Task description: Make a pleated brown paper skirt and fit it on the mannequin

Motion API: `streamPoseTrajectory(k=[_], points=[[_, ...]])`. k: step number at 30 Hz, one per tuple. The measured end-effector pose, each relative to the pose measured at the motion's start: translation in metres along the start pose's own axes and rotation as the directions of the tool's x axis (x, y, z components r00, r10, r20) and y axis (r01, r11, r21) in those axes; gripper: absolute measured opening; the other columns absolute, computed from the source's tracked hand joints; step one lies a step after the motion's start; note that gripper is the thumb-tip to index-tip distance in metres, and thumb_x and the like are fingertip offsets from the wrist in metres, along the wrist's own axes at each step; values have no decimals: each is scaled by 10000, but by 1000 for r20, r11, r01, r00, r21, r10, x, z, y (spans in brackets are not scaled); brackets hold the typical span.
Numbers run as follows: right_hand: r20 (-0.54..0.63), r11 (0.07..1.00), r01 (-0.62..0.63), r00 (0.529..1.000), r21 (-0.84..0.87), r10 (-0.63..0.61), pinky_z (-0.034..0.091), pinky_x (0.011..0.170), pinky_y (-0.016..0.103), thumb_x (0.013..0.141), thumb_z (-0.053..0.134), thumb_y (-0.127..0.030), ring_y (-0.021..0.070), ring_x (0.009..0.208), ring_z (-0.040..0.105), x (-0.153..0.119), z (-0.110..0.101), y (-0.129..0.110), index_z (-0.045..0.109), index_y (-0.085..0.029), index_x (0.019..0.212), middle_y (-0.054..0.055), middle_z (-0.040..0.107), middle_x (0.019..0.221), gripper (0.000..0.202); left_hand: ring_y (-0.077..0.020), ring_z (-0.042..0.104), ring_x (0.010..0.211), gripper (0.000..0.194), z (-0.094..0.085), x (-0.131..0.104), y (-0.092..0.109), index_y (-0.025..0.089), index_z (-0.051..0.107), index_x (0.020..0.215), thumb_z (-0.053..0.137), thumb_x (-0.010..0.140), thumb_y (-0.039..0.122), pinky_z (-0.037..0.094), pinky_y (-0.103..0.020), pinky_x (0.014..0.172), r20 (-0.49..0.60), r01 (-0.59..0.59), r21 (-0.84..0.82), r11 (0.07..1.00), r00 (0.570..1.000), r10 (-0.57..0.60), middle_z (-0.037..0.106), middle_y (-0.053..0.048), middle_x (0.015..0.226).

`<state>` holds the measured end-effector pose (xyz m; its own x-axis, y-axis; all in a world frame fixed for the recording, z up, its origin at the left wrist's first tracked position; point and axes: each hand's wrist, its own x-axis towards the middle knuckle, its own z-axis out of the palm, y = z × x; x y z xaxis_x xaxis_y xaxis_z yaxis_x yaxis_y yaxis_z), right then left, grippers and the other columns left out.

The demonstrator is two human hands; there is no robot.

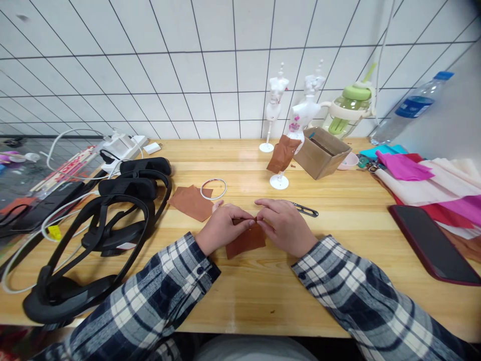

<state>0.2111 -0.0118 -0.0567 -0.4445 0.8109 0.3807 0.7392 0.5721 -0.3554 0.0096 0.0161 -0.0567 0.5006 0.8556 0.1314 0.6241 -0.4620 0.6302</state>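
Both hands meet over the middle of the wooden table at a brown cloth piece [246,242]. My left hand [225,228] is closed, its thumb and fingers pinching the cloth's upper edge. Pinching the same edge at its right end, my right hand [283,225] is closed too, its index finger partly raised. The cloth hangs toward me below the fingertips. More brown cloth [193,202] lies up and left of my hands, with a white ring [213,189] partly over it. Thread snips [306,209] lie just beyond my right hand.
Two small white dress forms [306,115] stand at the back, the nearer draped with brown cloth [283,153]. Beside them are a cardboard box [321,153] and bottles. Black headsets [101,240] and cables fill the left; a phone [434,243] and coloured fabrics [443,188] lie right.
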Motion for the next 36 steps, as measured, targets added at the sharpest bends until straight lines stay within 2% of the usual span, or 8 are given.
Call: streamPoseTrajectory(k=[4,8,12,15,18,24,29,36], points=[[-13,1000,-18,1000,22,18,413,865,395,829,582,-180,227,1049,603,0,-2,-3,616,-207,822,57,649,1208,44,-179,643,782,115,0,-1,3,291,759,833,679,810,370,269,-447,982,0,-11,-2,1000,1000,11,749,22,786],[-33,996,-48,998,80,51,430,836,367,792,610,-174,216,1007,615,0,-1,-6,608,-208,791,50,662,1142,34,-163,625,772,96,-2,-1,5,284,752,827,661,818,313,257,-442,988,2,-42,38,998,999,42,733,33,765],[-57,935,-268,956,234,288,480,724,321,746,681,-232,172,775,622,0,2,-2,593,-203,938,53,681,1022,213,-170,617,786,122,-4,0,3,262,755,817,650,826,322,295,-415,958,-15,-60,43,997,998,61,734,9,764],[74,818,-390,914,423,398,495,679,295,754,681,-270,136,661,600,1,4,5,617,-206,1032,32,705,960,292,-172,624,789,117,-3,1,1,267,756,815,655,822,325,320,-404,938,-26,-34,22,999,999,34,743,2,797],[235,713,-425,905,558,355,489,654,262,807,621,-281,135,691,621,3,4,9,687,-203,984,25,728,890,205,-173,633,794,90,-1,1,0,279,753,808,667,810,302,329,-410,940,-24,-1,23,1000,1000,1,745,13,816],[237,782,-438,899,444,369,396,533,223,796,630,-269,113,569,544,4,6,13,734,-193,801,-5,676,650,128,-184,654,847,115,2,1,0,310,746,880,651,826,343,310,-444,997,36,26,27,999,999,-27,753,29,876],[224,806,-445,895,389,386,426,584,243,793,643,-283,135,625,586,2,7,27,752,-211,806,9,711,717,131,-195,652,890,189,-2,2,-3,281,732,985,637,836,350,384,-399,939,59,16,38,999,998,-18,752,-5,922],[183,824,-445,896,351,406,476,707,273,789,686,-272,163,768,655,0,11,37,769,-254,816,4,750,837,89,-221,641,931,152,-7,4,-9,290,729,945,659,813,318,213,-526,1052,53,-21,162,987,999,13,742,0,904]])
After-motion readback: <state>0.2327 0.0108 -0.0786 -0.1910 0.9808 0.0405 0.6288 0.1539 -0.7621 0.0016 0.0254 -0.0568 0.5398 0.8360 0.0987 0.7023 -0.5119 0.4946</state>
